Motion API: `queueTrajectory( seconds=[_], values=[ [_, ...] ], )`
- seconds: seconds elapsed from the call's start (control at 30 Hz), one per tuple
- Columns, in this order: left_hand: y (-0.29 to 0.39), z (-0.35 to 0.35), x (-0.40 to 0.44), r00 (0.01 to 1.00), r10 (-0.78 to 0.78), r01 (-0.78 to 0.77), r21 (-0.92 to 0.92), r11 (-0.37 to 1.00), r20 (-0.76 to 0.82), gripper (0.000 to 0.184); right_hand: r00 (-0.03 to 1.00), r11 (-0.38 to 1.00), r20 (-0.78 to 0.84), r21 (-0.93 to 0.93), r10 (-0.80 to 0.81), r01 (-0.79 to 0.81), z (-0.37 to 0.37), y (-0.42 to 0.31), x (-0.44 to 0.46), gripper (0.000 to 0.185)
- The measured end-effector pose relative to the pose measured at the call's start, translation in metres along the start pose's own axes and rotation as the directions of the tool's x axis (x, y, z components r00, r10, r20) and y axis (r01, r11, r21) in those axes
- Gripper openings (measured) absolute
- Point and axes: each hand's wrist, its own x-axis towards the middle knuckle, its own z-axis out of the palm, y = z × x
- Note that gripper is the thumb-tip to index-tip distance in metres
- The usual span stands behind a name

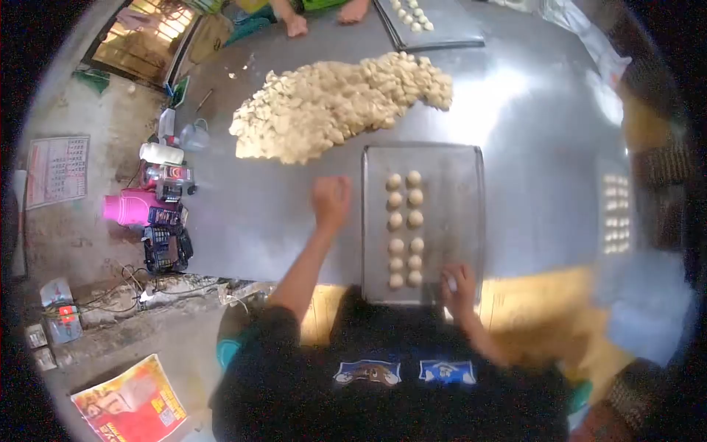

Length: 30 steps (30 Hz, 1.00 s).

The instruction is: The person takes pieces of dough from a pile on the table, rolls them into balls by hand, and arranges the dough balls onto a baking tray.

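Observation:
A dark metal tray lies on the steel table, with round dough balls set in two columns along its left and middle part. Left of the tray, my left hand is curled down near the tabletop; whatever is under its fingers is hidden. At the tray's near right corner, my right hand has bent fingers around a small pale dough ball, partly covered and slightly blurred. Beyond my left hand spreads a large heap of cut dough pieces.
Across the steel table, another person's hands rest near a second tray of dough balls. More dough balls sit at the right edge. A pink container and a scale-like device stand at the left edge.

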Motion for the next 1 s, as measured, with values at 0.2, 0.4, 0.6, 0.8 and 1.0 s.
queueTrajectory(
  seconds=[0.2, 0.4, 0.6, 0.8, 1.0],
  values=[
    [-0.077, 0.047, 0.165, 0.974, -0.034, 0.073, 0.168, 0.983, -0.224, 0.026, 0.97, 0.98, -0.184, -0.086, 0.16, -0.178, -0.01, -0.015, -0.012, 0.014],
    [-0.089, 0.009, 0.166, 0.99, -0.086, 0.058, -0.241, 0.969, -0.109, 0.022, 0.935, 0.981, -0.334, -0.104, 0.12, -0.163, -0.006, -0.032, -0.005, 0.01],
    [-0.105, -0.061, 0.001, 0.737, -0.661, 0.467, -0.815, 0.343, 0.144, 0.034, 0.997, 0.982, -0.008, 0.178, 0.073, -0.07, 0.059, -0.063, 0.122, 0.014],
    [-0.068, -0.089, -0.161, 0.517, -0.732, 0.715, -0.694, 0.084, 0.444, 0.019, 0.965, 0.968, 0.143, -0.084, -0.222, 0.235, 0.191, -0.07, 0.356, 0.031],
    [-0.063, -0.098, -0.194, 0.544, -0.741, 0.778, -0.567, 0.27, 0.394, 0.03, 0.926, 0.92, 0.318, -0.261, -0.206, 0.294, 0.243, -0.068, 0.443, 0.03]
  ],
)
